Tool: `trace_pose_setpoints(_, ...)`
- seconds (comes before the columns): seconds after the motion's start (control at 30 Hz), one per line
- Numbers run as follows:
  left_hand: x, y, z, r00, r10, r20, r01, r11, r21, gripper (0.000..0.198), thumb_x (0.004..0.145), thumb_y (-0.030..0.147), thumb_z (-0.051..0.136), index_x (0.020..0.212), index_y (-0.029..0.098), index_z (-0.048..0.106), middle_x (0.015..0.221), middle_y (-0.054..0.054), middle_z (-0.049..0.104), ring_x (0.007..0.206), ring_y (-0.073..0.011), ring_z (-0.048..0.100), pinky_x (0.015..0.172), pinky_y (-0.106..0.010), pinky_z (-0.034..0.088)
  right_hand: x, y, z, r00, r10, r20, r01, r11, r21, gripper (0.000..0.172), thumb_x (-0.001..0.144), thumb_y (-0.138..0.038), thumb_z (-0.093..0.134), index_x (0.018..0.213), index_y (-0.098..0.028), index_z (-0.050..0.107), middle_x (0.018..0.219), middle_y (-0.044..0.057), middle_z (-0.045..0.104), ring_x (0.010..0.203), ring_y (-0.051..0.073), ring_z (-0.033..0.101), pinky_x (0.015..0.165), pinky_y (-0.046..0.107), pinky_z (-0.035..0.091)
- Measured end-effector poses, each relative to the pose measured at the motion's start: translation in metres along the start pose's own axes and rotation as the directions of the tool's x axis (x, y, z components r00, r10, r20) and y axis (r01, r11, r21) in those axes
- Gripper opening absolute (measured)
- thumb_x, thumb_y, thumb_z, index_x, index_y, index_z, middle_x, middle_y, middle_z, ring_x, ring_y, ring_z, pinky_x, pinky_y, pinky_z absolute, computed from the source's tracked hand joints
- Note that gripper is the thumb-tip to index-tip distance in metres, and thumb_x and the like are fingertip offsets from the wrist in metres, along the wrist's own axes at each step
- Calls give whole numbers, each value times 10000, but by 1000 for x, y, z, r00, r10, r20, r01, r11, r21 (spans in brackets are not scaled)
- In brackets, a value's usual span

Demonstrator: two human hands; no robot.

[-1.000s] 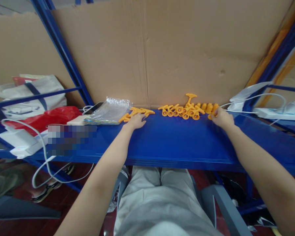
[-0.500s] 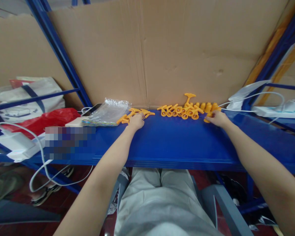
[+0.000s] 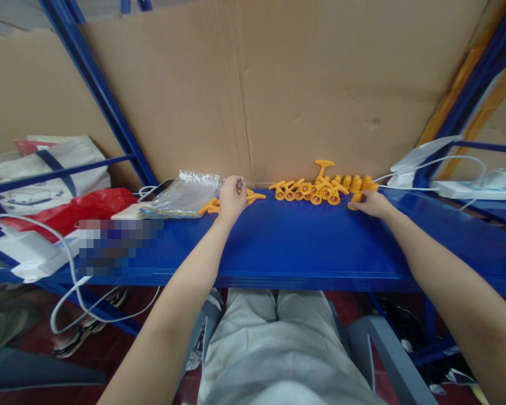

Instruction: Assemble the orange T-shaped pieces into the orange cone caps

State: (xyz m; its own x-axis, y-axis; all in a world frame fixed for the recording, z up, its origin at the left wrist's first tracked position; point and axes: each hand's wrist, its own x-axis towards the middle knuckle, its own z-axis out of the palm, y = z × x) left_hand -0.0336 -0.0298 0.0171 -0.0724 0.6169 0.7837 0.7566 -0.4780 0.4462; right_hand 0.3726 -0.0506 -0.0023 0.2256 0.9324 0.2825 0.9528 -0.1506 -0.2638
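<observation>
- Orange pegs [image 3: 231,198] at far left: your left hand [image 3: 231,197] has lifted, fingers curled over them (grip unclear).
- Your right hand [image 3: 373,203] has drawn one orange piece [image 3: 354,201] nearer along the bench [image 3: 299,247], fingers pinching it.

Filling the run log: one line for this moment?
left hand: on orange parts | right hand: pinching orange piece | blue shelf

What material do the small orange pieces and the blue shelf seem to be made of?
The orange pieces look like moulded plastic: one even colour, rounded shapes, dull sheen. The blue shelf is probably painted metal: smooth, with soft reflections and a thin folded front edge.
</observation>
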Motion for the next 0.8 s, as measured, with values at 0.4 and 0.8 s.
trace_pose_setpoints(0.4, -11, 5, 7, 893, 175, 414, -195, 981, 6, 324, 950, 385, 501, 699, 198, 587, 625, -2, 609, 625, -161, 589, 628, -269, 430, 5, 7, 4, 993, -34, 110, 26, 997, 77, 196, 815, -366, 685, 772, -177, 654, 805, 66, 706, 827, 246, 681, 744, 332, 531)
trace_pose_setpoints(0.8, -14, -5, 16, 766, 194, 613, -269, 963, 30, 301, 875, 347, 656, 628, 205, 559, 788, -46, 670, 839, -215, 645, 783, -319, 501, -8, -23, -13, 991, 32, 129, -5, 979, -206, 283, 896, -350, 615, 1017, -99, 665, 1059, 220, 710, 1061, 366, 684, 856, 404, 521)
